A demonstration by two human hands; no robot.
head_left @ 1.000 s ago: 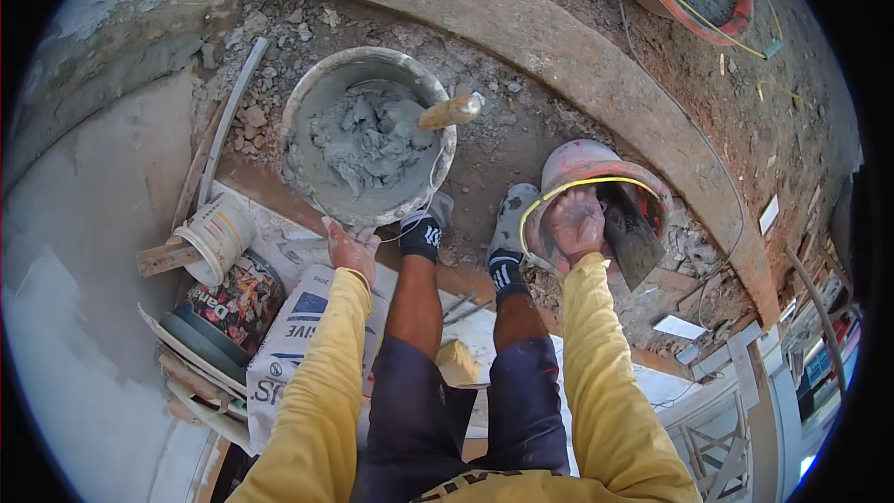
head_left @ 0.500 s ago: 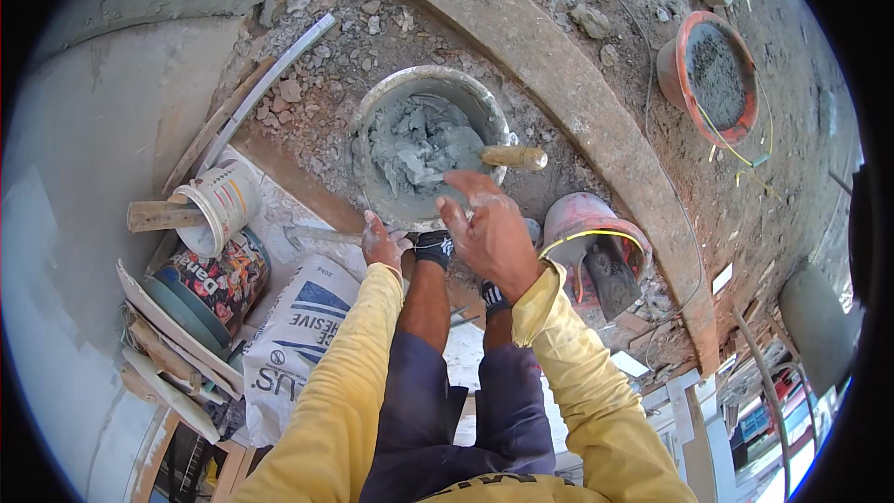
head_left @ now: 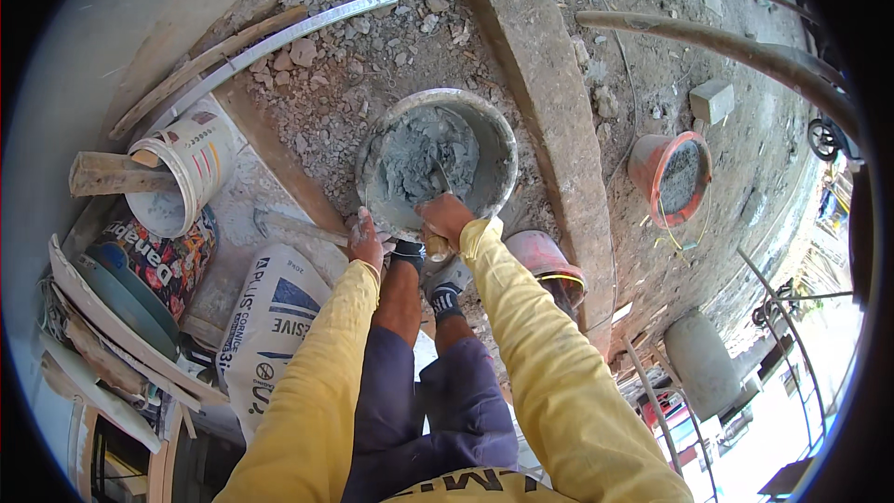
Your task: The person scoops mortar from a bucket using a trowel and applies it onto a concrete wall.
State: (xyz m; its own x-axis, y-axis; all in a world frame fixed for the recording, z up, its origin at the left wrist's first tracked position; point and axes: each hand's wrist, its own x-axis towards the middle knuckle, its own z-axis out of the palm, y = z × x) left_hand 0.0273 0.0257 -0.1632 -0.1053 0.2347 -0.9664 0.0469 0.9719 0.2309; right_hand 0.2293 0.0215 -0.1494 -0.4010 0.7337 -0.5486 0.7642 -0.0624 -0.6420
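Observation:
In front of me a grey-crusted bucket (head_left: 373,151) holds lumpy wet grey mix (head_left: 424,149). My left hand (head_left: 364,240) is curled at the bucket's lower-left rim, gripping it or its wire handle; I cannot tell which. My right hand (head_left: 449,219) is closed round the wooden handle (head_left: 436,244) of a trowel, whose blade is down in the mix and largely hidden. Just right of my feet a pink bucket (head_left: 533,251) lies tipped over, with a dark tool inside, half hidden by my forearm.
At left are a white pail (head_left: 200,158) with wood inside, a printed bucket (head_left: 168,261), a white sack (head_left: 275,335) and stacked boards (head_left: 121,345). Right: a concrete ledge (head_left: 549,112), red bucket of grey material (head_left: 655,168), block (head_left: 712,101), poles (head_left: 689,28). Rubble (head_left: 317,74) lies ahead.
My right hand has left the tipped pink bucket, reached across to the grey bucket and closed on the trowel handle, which has swung toward me. My left hand stays at that bucket. The view has shifted.

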